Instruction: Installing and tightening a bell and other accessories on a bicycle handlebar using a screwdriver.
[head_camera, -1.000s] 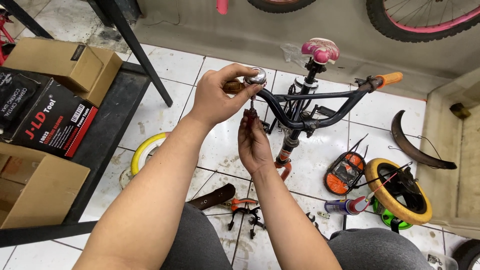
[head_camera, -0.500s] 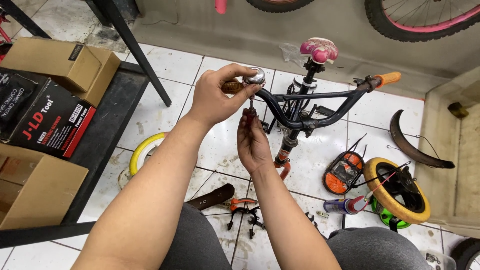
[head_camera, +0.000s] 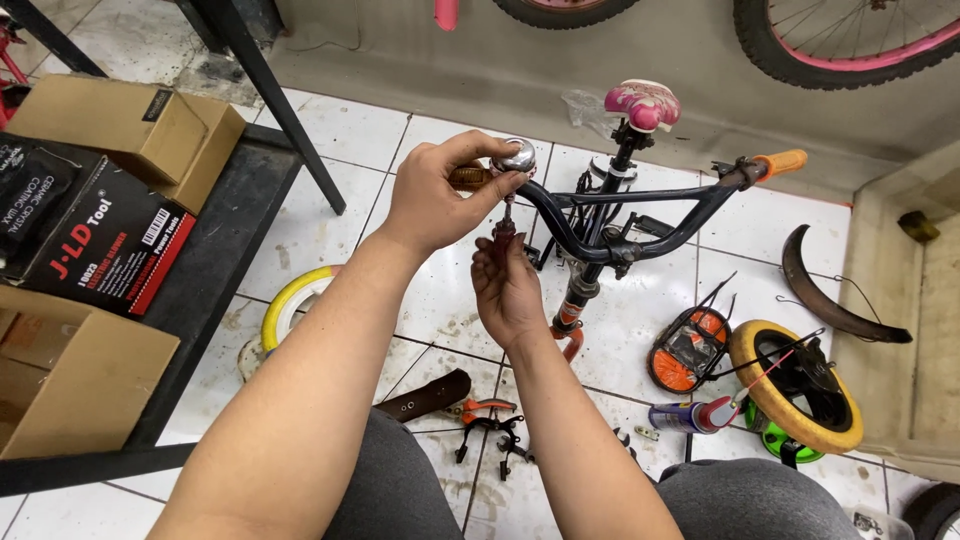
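My left hand (head_camera: 440, 200) is curled around the left end of the black handlebar (head_camera: 640, 215), fingers and thumb pinching the small chrome bell (head_camera: 518, 155) that sits on the bar next to the brown grip. My right hand (head_camera: 508, 290) is just below, fingers drawn together around the dark red handle of a screwdriver (head_camera: 503, 232) that points straight up at the underside of the bell.

Working down in size, I see the small bike (head_camera: 610, 250) standing on the white tiled floor (head_camera: 330, 200), with a pink and white saddle (head_camera: 642, 103) behind the bar and an orange grip (head_camera: 780, 161) at the far end. To my left a black shelf (head_camera: 215, 260) carries cardboard boxes (head_camera: 130, 125). At right, a yellow-tyred wheel (head_camera: 795, 400) lies flat near a black mudguard (head_camera: 830, 300). Between my knees lie a spray can (head_camera: 685, 415) and red-handled pliers (head_camera: 480, 406), near a black brake caliper (head_camera: 495, 438).
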